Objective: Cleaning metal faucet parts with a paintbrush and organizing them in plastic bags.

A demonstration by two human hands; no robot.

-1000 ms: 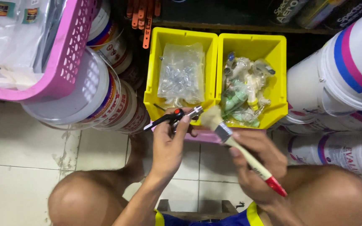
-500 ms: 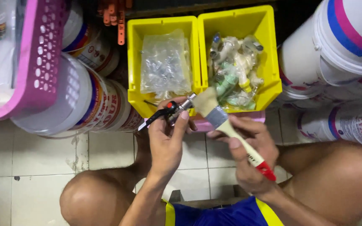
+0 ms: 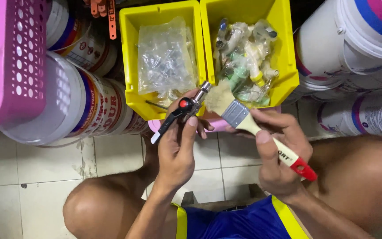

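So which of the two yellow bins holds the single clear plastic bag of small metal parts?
The left yellow plastic bin, next to the white paint buckets. The right yellow plastic bin instead holds several bagged white and green plastic fittings.

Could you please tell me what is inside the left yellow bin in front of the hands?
The left yellow bin holds a clear plastic bag of small parts; their kind is unclear. The bag covers whatever lies beneath it.

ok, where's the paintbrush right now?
In the head view, the paintbrush is right of centre in the right hand, its bristles against the metal valve held by the left hand, just below the yellow bins.
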